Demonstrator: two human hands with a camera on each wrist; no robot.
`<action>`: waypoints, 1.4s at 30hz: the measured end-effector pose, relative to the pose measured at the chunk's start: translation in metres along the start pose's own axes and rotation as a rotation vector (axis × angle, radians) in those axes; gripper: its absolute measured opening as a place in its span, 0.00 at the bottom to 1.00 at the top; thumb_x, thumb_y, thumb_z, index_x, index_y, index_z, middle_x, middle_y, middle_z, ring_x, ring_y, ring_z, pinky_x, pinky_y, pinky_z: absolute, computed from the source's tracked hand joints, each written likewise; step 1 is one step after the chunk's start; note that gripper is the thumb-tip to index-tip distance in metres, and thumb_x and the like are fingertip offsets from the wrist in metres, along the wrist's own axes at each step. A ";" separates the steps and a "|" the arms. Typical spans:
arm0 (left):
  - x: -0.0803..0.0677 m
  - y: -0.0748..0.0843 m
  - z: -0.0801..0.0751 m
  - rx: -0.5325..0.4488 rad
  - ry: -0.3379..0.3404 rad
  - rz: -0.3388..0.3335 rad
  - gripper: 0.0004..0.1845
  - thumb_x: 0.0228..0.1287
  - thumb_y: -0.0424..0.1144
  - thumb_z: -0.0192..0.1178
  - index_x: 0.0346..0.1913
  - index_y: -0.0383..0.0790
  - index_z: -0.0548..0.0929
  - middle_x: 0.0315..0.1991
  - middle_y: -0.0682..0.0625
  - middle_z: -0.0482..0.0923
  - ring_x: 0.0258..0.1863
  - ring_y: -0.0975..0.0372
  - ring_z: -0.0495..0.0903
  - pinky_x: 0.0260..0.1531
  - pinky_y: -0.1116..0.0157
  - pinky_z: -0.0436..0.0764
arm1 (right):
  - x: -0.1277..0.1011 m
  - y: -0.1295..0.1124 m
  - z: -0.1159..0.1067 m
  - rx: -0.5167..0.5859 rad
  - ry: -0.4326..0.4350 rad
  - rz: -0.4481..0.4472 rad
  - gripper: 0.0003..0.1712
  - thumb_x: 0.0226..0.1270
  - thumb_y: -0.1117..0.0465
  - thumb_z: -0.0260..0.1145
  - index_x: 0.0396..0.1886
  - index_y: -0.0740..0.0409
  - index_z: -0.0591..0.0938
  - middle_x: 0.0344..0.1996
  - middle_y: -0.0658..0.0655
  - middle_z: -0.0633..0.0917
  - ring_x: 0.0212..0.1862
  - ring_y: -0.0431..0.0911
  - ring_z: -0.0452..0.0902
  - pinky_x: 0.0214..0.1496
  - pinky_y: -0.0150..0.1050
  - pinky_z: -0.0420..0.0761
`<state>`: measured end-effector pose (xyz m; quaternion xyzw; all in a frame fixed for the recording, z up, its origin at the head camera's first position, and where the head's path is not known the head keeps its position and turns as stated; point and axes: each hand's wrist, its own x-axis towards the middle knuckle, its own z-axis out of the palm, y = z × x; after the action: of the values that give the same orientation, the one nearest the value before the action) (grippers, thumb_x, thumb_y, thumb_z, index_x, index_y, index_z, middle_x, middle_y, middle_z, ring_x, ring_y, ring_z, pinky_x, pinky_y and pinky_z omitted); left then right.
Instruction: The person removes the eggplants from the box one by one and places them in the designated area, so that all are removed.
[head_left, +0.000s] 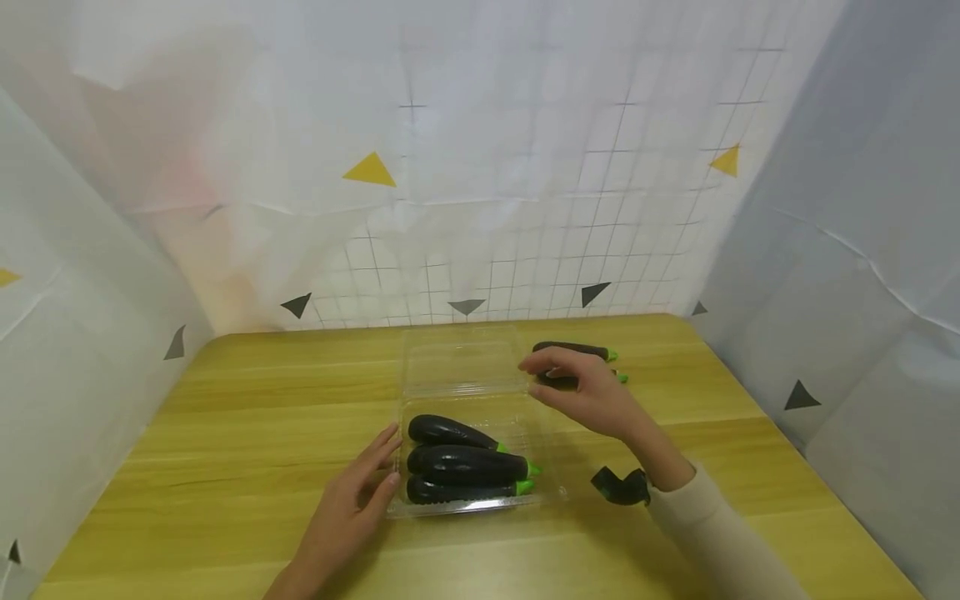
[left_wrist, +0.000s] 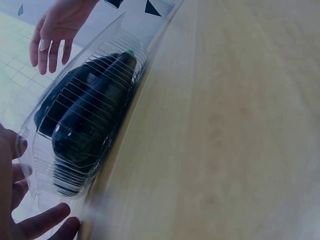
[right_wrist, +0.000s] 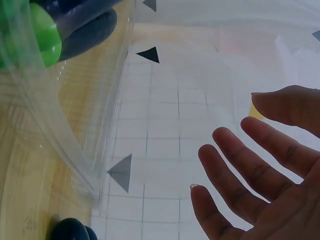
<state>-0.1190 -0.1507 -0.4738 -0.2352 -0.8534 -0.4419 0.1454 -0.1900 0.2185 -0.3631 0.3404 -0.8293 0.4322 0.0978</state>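
Your left hand [head_left: 348, 500] is at the left side of the clear box [head_left: 487, 504], thumb and fingers spread apart along its edge. The fingers curl round nothing; whether every fingertip touches the plastic, I cannot tell. Your right hand [head_left: 588, 396] hangs in the air beside the right edge of the lid [head_left: 465, 362], holding nothing. Its fingers are loosely bent, with a gap between thumb and index finger in the head view (the right wrist view shows all 5 digits relaxed, with gaps between them).

The box stands on the table [head_left: 262, 417] in front of you, its lid folded back toward the wall [head_left: 465, 250]. Inside the box lie 3 eggplants [head_left: 468, 463], side by side with their green stems to your right. The farthest one slants, its stem end meeting the middle one, and the middle one partly covers the nearest from your viewpoint.

On the table, right of the lid, lie 2 loose eggplants [head_left: 573, 347], stems also to your right; your right hand hides part of the nearer one. A pale sleeve [head_left: 712, 521] covers your right forearm, with a dark object [head_left: 618, 487] at its cuff. Yellow triangles [head_left: 371, 171] and dark ones mark the wall.
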 end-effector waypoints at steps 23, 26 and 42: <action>0.001 0.003 0.001 0.020 0.015 0.014 0.26 0.75 0.34 0.63 0.73 0.41 0.76 0.77 0.52 0.67 0.58 0.58 0.82 0.61 0.42 0.75 | 0.000 -0.021 0.026 -0.041 -0.163 -0.106 0.21 0.71 0.61 0.73 0.61 0.59 0.83 0.55 0.47 0.86 0.57 0.49 0.81 0.55 0.53 0.83; 0.001 0.002 0.001 0.019 0.015 0.015 0.26 0.75 0.35 0.63 0.73 0.41 0.76 0.77 0.53 0.67 0.58 0.58 0.82 0.61 0.41 0.75 | -0.001 -0.023 0.030 -0.042 -0.190 -0.112 0.22 0.71 0.60 0.73 0.62 0.58 0.82 0.56 0.47 0.85 0.58 0.48 0.81 0.57 0.49 0.83; 0.000 0.002 0.002 0.016 0.014 0.022 0.26 0.75 0.34 0.63 0.73 0.41 0.76 0.77 0.51 0.67 0.58 0.59 0.82 0.61 0.41 0.76 | -0.004 -0.027 0.051 -0.096 -0.367 -0.115 0.26 0.71 0.60 0.74 0.66 0.59 0.79 0.60 0.54 0.84 0.57 0.50 0.82 0.60 0.49 0.81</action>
<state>-0.1185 -0.1483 -0.4732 -0.2403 -0.8532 -0.4350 0.1581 -0.1629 0.1699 -0.3780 0.4551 -0.8321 0.3167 -0.0143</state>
